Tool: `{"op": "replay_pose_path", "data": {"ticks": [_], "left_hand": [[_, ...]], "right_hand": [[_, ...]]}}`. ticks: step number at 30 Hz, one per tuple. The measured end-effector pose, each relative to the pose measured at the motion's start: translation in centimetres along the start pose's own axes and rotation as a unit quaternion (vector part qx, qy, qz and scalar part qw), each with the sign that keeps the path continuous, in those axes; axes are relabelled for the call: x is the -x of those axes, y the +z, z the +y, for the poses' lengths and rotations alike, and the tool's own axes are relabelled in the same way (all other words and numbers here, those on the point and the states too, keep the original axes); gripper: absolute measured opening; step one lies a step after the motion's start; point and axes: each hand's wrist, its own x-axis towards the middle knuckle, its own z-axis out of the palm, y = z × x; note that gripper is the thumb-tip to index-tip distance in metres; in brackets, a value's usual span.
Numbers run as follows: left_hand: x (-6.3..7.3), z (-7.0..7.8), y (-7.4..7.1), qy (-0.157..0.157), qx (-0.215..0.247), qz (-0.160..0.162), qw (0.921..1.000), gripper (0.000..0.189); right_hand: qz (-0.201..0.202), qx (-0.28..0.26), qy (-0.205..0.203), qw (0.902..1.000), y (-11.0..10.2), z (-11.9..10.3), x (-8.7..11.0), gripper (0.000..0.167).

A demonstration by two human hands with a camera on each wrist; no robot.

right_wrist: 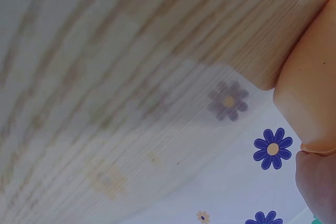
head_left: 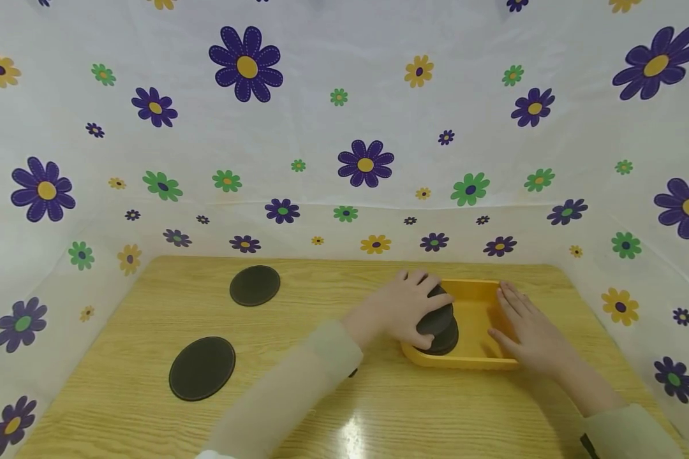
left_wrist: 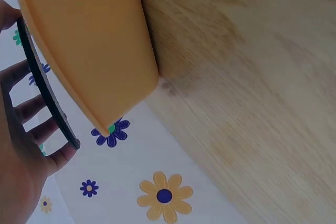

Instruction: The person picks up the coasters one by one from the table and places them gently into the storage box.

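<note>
My left hand (head_left: 403, 308) grips a round black coaster (head_left: 437, 317) by its edge, over the left end of a yellow plastic tray (head_left: 471, 363). In the left wrist view the held coaster (left_wrist: 46, 85) is tilted, with the thumb and fingers at its edge, beside the tray's outer wall (left_wrist: 94, 40). Beneath it, partly covered, at least one more black coaster (head_left: 449, 344) lies inside the tray. My right hand (head_left: 535, 336) rests on the tray's right rim, fingers extended. Only a small part of the right hand (right_wrist: 317, 184) shows in the right wrist view.
Two more black coasters lie flat on the left side of the wooden table (head_left: 321, 408), one farther back (head_left: 255, 285) and one nearer (head_left: 202, 368). A white cloth with printed flowers (head_left: 298, 127) stands behind the table and along both sides.
</note>
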Motion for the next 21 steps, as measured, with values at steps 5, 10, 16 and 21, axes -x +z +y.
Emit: {"op": "replay_pose_path", "data": {"ticks": [5, 10, 16, 21], "left_hand": [[-1.1, 0.8, 0.2, -0.004, -0.007, -0.013, 0.9999, 0.082], [-1.8, 1.3, 0.4, -0.006, -0.016, -0.030, 0.9994, 0.082], [-2.3, 1.8, 1.0, -0.009, -0.013, -0.048, 0.9987, 0.083], [-2.4, 2.0, 1.3, -0.008, -0.012, -0.059, 0.9982, 0.081]], "right_hand": [[-0.004, -0.001, 0.003, 1.0000, -0.1, 0.0, 0.0, 0.083], [0.006, 0.006, -0.006, 0.9999, 0.0, 0.0, 0.0, 0.082], [0.009, 0.006, -0.009, 0.9999, 0.0, 0.0, 0.0, 0.081], [0.014, 0.009, -0.012, 0.9998, 0.1, 0.0, 0.1, 0.080]]}}
